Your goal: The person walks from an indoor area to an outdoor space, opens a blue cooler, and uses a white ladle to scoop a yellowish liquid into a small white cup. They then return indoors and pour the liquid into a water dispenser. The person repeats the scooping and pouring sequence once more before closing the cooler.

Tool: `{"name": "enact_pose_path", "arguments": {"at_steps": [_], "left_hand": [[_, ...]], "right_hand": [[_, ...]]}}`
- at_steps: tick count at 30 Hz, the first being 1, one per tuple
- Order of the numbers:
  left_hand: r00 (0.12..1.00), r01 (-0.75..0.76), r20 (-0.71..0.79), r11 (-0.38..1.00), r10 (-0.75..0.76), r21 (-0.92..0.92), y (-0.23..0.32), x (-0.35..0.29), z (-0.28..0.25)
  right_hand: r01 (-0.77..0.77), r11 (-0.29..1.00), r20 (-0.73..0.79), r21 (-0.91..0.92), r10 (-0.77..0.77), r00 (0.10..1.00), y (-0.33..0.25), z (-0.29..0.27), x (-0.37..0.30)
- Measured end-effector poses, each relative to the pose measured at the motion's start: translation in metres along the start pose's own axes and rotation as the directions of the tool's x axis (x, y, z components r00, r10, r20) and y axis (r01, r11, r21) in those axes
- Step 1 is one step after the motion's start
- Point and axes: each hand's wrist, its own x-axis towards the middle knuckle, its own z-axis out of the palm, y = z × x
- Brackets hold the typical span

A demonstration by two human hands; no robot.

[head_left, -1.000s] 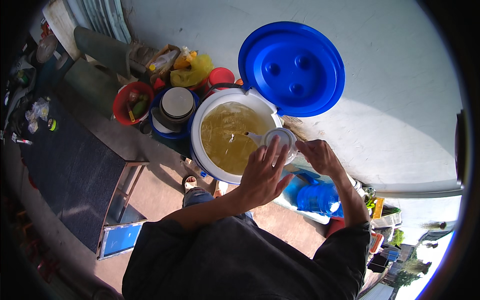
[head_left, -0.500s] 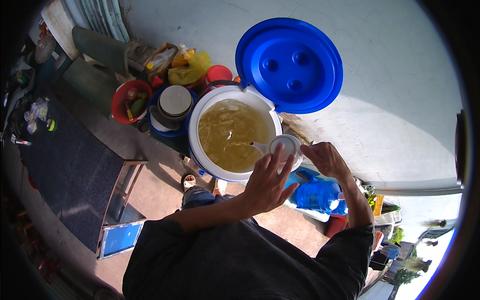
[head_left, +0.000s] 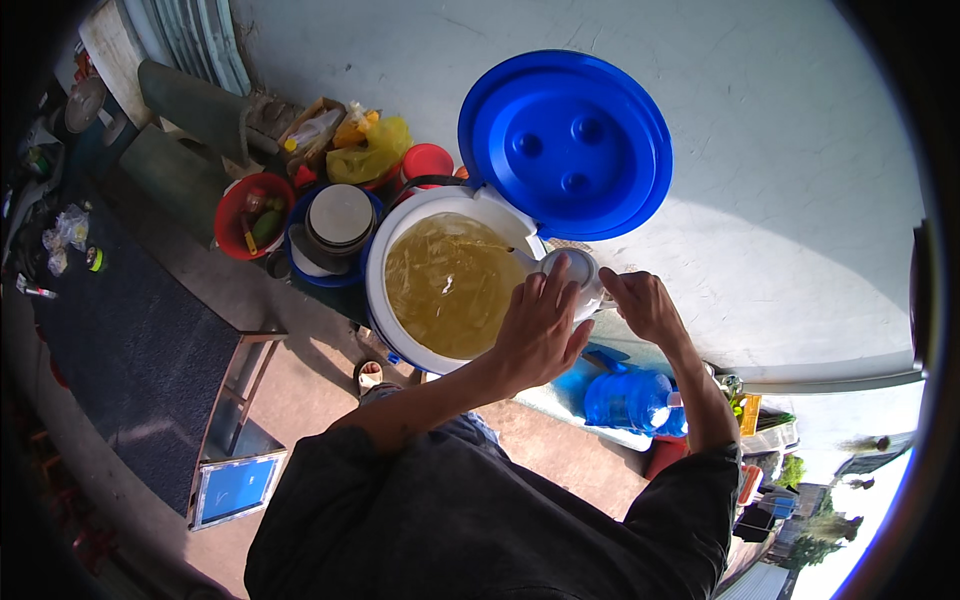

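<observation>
My right hand (head_left: 643,305) is closed around the handle of a small white teapot (head_left: 584,263). Across the teapot's lid lies my left hand (head_left: 532,335), its fingers stretched out and touching the top. The teapot is tilted, and a thin stream runs from its spout to the left. Below is a large round cooler (head_left: 376,290) with a white rim, holding yellow-brown liquid (head_left: 440,290). Its blue lid (head_left: 570,190) stands open against the wall. The handle itself is mostly hidden by my right fingers.
Left of the cooler stand a blue basin (head_left: 325,279) with stacked containers and a red bowl (head_left: 229,222) of green produce. A yellow bag (head_left: 375,152) lies behind. Blue water bottles (head_left: 625,398) rest at the right. A dark table (head_left: 130,350) fills the left side.
My hands and the teapot have shifted toward the cooler's far right rim. The stream now reaches farther across the liquid. The whole view has moved slightly.
</observation>
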Motion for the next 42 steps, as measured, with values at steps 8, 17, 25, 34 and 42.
{"name": "enact_pose_path", "arguments": {"at_steps": [8,17,25,34,42], "left_hand": [[0.999,-0.003,0.041,0.994,0.008,-0.106,0.0,0.011,0.007],[0.997,-0.003,0.076,0.989,0.014,-0.147,0.015,-0.002,0.006],[0.997,-0.01,0.079,0.987,0.023,-0.159,0.027,-0.029,-0.001],[0.986,0.023,0.169,0.988,0.003,-0.155,0.039,-0.056,-0.013],[0.986,0.088,0.151,0.991,-0.072,-0.099,0.034,-0.069,-0.031]], "right_hand": [[-0.051,0.996,0.023,-0.078,0.053,0.998,0.009,-0.009,-0.005],[-0.078,0.995,0.041,-0.057,0.08,0.996,0.007,-0.012,-0.02],[0.191,0.943,0.03,-0.272,-0.19,0.981,0.004,-0.009,-0.022],[0.081,0.989,-0.016,-0.121,-0.084,0.996,-0.024,-0.013,-0.023],[0.219,0.97,0.054,-0.102,-0.214,0.975,-0.034,0.003,-0.005]]}}
